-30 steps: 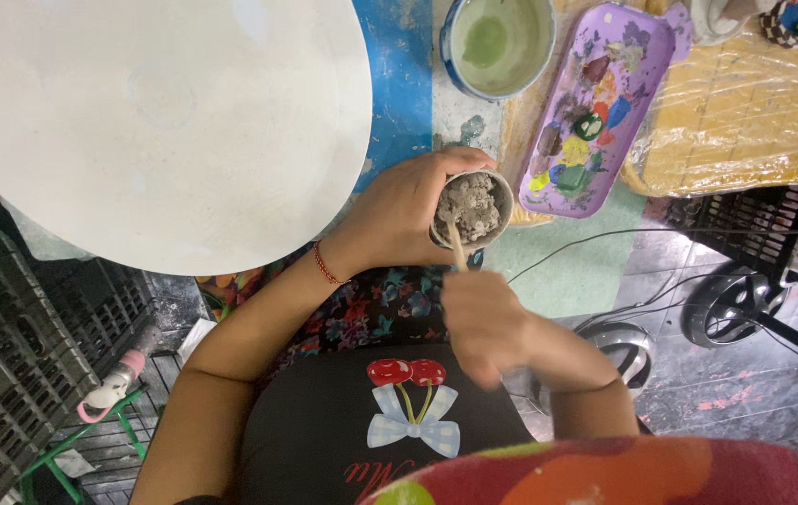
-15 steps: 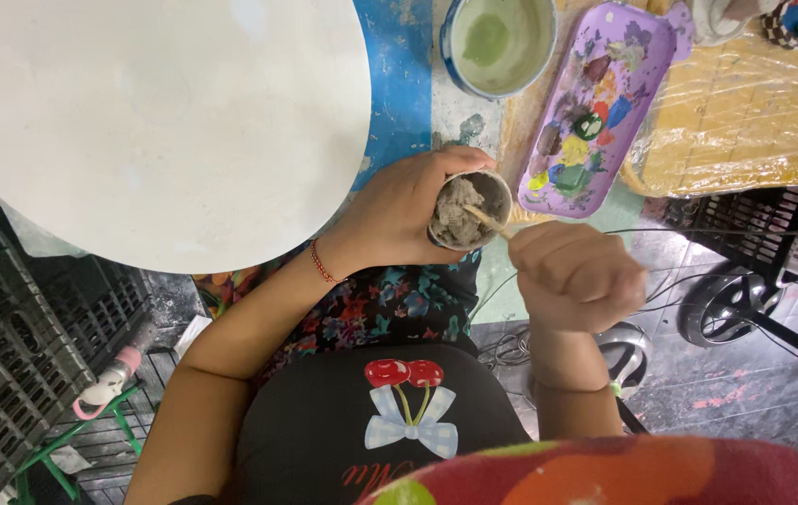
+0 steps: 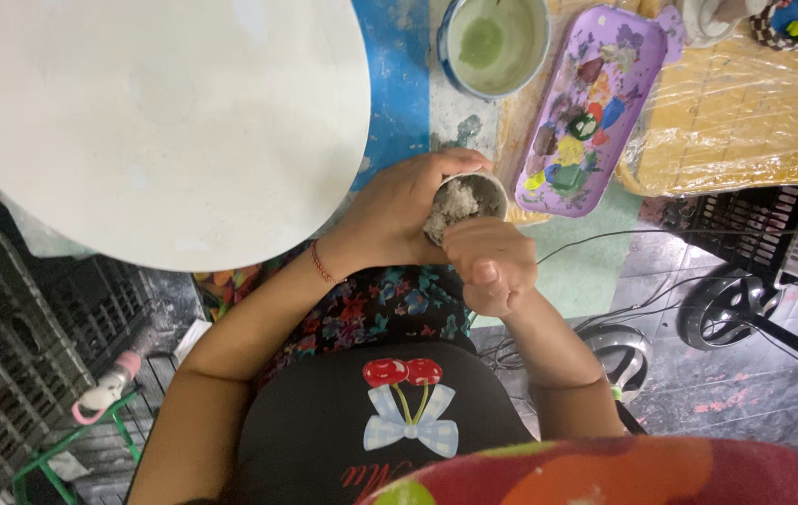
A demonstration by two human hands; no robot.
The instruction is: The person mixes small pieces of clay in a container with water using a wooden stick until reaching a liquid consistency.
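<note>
My left hand (image 3: 397, 213) wraps closed around a small round cup (image 3: 470, 198) of grey-white paste, held above my lap at the table's edge. My right hand (image 3: 493, 265) is curled into a fist just beside the cup's rim; what it grips, I cannot tell. Beyond the cup lie a purple paint palette (image 3: 594, 103), a bowl of greenish water (image 3: 495, 44) and a large white round board (image 3: 151, 117).
</note>
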